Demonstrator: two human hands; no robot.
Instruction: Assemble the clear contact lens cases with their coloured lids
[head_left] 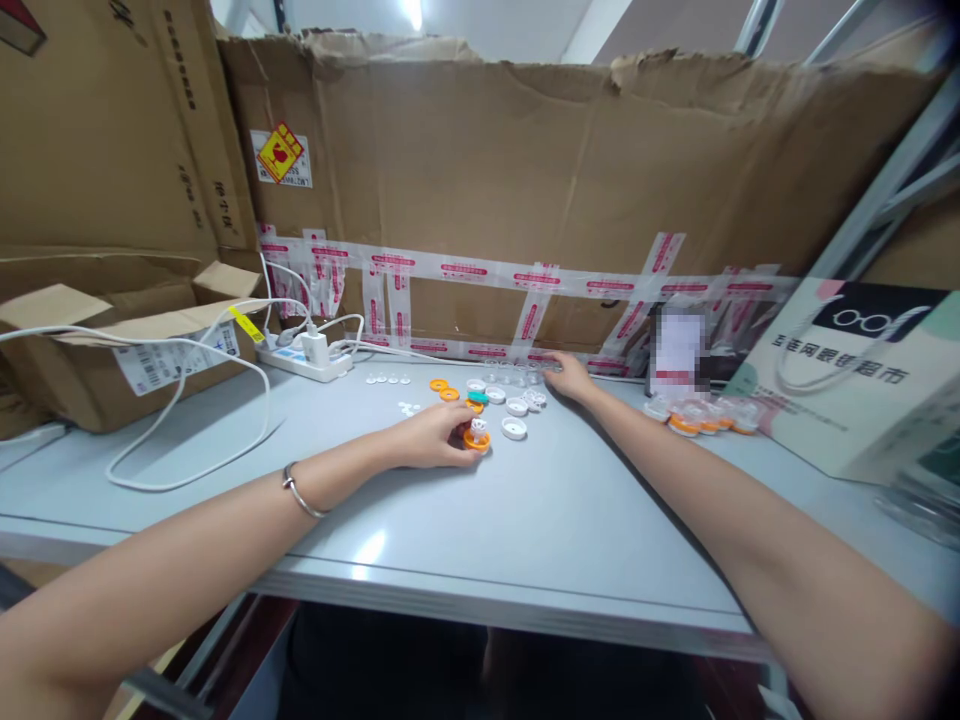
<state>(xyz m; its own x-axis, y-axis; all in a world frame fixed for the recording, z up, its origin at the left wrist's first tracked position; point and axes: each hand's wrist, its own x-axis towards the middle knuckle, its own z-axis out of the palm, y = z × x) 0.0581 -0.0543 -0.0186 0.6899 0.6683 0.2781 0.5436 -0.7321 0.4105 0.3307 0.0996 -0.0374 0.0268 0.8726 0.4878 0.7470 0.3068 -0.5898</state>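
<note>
My left hand [431, 437] is closed on a round orange base [477, 441] at the middle of the table, gripping it by its edge. A small white figure [478, 426] stands on that base. At the back of the table my right hand [570, 380] has its fingers curled round a clear plastic dome [553, 366], at the end of a row of clear domes [517, 374]. Between the hands lie white round bases [514, 429], a teal piece [478, 397] and orange rings [448, 394]. Another white figure [534, 400] rests near my right hand.
Tiny white pieces [409, 409] and small clear discs [388, 380] lie to the left. A power strip [307, 362] with looping white cables stands further left. Assembled domed pieces [705, 415] sit at the right, before a phone [676, 350] and a paper bag [847, 380]. Cardboard [480, 170] walls the back.
</note>
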